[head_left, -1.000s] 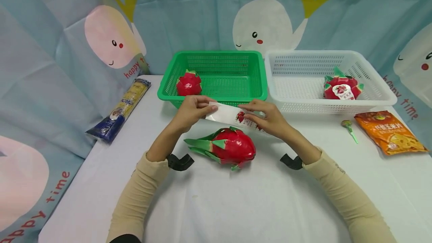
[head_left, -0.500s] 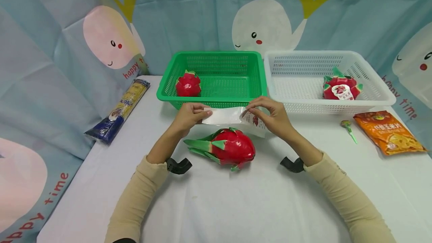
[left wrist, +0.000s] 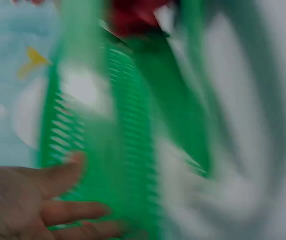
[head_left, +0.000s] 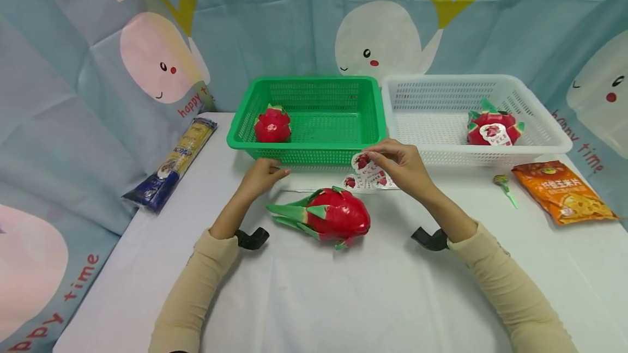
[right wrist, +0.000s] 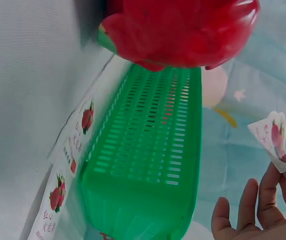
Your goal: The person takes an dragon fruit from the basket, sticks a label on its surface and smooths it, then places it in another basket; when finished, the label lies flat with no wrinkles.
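Observation:
My right hand (head_left: 404, 165) pinches a small white sticker (right wrist: 272, 134) with a red dragon fruit print, peeled free at its fingertips. The strip of stickers (head_left: 371, 183) lies on the table in front of the green basket, with more dragon fruit prints on it. My left hand (head_left: 262, 177) is off to the left near the basket's front, holding nothing; its fingers look extended in the blurred left wrist view. Between my forearms a red dragon fruit (head_left: 339, 214) with green leaves lies on its side, tip pointing left.
A green basket (head_left: 314, 146) holds one dragon fruit (head_left: 272, 125). Beside it a white basket (head_left: 490, 151) holds a stickered dragon fruit (head_left: 493, 124). A lollipop (head_left: 504, 187) and an orange snack bag (head_left: 564, 192) lie right; a blue-and-yellow packet (head_left: 171, 165) lies left.
My right hand has peeled a sticker off the strip and lifted it. My left hand has let go of the strip, which now lies on the table.

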`<state>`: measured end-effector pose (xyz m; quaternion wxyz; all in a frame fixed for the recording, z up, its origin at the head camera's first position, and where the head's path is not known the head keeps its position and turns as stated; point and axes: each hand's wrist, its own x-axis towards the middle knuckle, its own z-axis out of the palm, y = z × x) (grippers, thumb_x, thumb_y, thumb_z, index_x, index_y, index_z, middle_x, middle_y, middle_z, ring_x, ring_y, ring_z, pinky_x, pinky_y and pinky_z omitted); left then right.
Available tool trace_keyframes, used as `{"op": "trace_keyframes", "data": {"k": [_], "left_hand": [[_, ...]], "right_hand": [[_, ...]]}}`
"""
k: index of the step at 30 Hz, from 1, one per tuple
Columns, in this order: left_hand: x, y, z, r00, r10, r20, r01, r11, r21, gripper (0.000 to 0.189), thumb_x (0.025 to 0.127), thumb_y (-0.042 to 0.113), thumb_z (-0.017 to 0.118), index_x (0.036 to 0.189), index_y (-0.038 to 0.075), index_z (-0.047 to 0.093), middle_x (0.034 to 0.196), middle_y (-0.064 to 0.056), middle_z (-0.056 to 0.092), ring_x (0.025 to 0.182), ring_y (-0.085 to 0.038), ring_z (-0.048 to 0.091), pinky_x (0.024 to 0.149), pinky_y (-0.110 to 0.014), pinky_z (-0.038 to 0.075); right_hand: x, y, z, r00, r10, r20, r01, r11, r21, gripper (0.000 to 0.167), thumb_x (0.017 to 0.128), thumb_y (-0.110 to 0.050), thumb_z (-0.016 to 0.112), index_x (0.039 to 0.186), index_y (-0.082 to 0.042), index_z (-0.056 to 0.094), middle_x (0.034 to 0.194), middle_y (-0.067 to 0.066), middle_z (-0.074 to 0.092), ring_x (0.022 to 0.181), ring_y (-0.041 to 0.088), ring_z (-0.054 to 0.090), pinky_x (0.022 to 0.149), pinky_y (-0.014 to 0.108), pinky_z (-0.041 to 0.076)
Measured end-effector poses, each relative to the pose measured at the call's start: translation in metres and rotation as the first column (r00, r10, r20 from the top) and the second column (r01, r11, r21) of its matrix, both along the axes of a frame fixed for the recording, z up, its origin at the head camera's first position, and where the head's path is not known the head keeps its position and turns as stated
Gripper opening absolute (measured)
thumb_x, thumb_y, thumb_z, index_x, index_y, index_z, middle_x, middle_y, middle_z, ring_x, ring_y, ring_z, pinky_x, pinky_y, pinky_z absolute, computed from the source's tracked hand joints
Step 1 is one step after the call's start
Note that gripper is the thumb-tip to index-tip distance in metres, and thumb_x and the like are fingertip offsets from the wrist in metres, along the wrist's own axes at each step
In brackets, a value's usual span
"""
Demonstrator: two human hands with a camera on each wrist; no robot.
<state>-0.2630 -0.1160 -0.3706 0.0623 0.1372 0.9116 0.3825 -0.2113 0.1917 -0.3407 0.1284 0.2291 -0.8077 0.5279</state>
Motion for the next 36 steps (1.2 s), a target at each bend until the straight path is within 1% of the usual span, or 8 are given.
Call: {"op": "trace_keyframes", "data": {"k": [3,6,12,18,22,26,29,36], "left_hand": [[0.022,0.012,0.022,0.986,-0.042,-0.163,0.032,0.998,-0.058,0.022,0.088,0.019,0.062,0.090,-0.002,0.066,0.082,-0.014,0.068,0.074,-0.024,0.064,0.062,-0.032,0.051],[0.042,0.034,0.047,0.962,-0.084,-0.261,0.097,0.995,0.037,0.025,0.086,0.019,0.064,0.104,0.002,0.068,0.097,-0.010,0.070,0.082,-0.022,0.067,0.072,-0.035,0.054],[0.055,0.073,0.074,0.949,-0.146,-0.279,0.185,0.975,0.120,0.016,0.081,0.027,0.070,0.087,0.013,0.071,0.081,0.001,0.069,0.067,-0.015,0.061,0.060,-0.024,0.049],[0.054,0.080,0.072,0.960,-0.158,-0.230,0.199,0.966,0.167,0.013,0.082,0.022,0.070,0.080,0.009,0.071,0.072,-0.004,0.067,0.061,-0.015,0.052,0.054,-0.023,0.044],[0.057,0.076,0.068,0.971,-0.102,-0.215,0.161,0.947,0.279,0.013,0.082,0.019,0.070,0.081,0.007,0.071,0.074,-0.006,0.068,0.060,-0.015,0.055,0.054,-0.024,0.046],[0.064,0.074,0.065,0.974,-0.074,-0.212,0.141,0.936,0.322,0.013,0.081,0.021,0.071,0.081,0.007,0.071,0.072,-0.006,0.068,0.059,-0.015,0.054,0.049,-0.023,0.041],[0.072,0.077,0.060,0.976,-0.076,-0.202,0.139,0.936,0.323,0.014,0.081,0.020,0.070,0.079,0.007,0.071,0.070,-0.007,0.068,0.057,-0.013,0.054,0.046,-0.022,0.039],[0.105,0.079,0.031,0.960,-0.070,-0.270,0.130,0.968,0.214,0.017,0.081,0.020,0.069,0.066,0.011,0.068,0.050,0.003,0.056,0.043,-0.004,0.043,0.049,-0.020,0.036]], "right_hand": [[0.001,-0.003,0.002,1.000,0.007,-0.010,-0.007,0.999,0.043,0.017,0.087,-0.008,0.061,0.101,-0.005,0.070,0.093,0.007,0.066,0.094,0.002,0.055,0.084,0.016,0.047],[0.002,-0.009,0.005,0.999,0.032,-0.008,-0.031,0.997,0.071,0.017,0.087,-0.009,0.062,0.102,-0.006,0.071,0.093,0.006,0.066,0.094,0.002,0.056,0.084,0.019,0.047],[0.005,-0.019,0.013,0.993,0.117,-0.016,-0.115,0.988,0.101,0.017,0.085,-0.008,0.063,0.100,-0.005,0.071,0.090,0.006,0.067,0.088,0.011,0.053,0.070,0.025,0.046],[0.014,-0.022,0.013,0.999,0.049,0.013,-0.050,0.993,0.104,0.029,0.084,-0.014,0.066,0.112,-0.005,0.065,0.100,0.008,0.065,0.095,0.017,0.057,0.084,0.037,0.052],[0.024,-0.015,0.010,0.988,-0.015,0.154,0.008,0.999,0.043,0.026,0.085,-0.018,0.066,0.106,-0.004,0.063,0.096,0.006,0.061,0.088,0.014,0.058,0.081,0.030,0.052],[0.028,-0.007,0.009,0.954,0.042,0.297,-0.017,0.996,-0.087,0.013,0.089,-0.016,0.060,0.091,-0.003,0.061,0.083,-0.001,0.061,0.075,0.013,0.057,0.069,0.021,0.049],[0.028,-0.003,0.009,0.932,0.103,0.348,-0.064,0.991,-0.121,0.010,0.090,-0.014,0.058,0.088,-0.004,0.059,0.079,-0.007,0.060,0.076,0.010,0.056,0.075,0.019,0.050],[0.026,0.003,-0.005,0.842,0.214,0.495,-0.245,0.969,-0.002,0.011,0.089,-0.010,0.057,0.088,0.001,0.058,0.079,-0.004,0.058,0.076,0.010,0.055,0.076,0.025,0.049]]}}
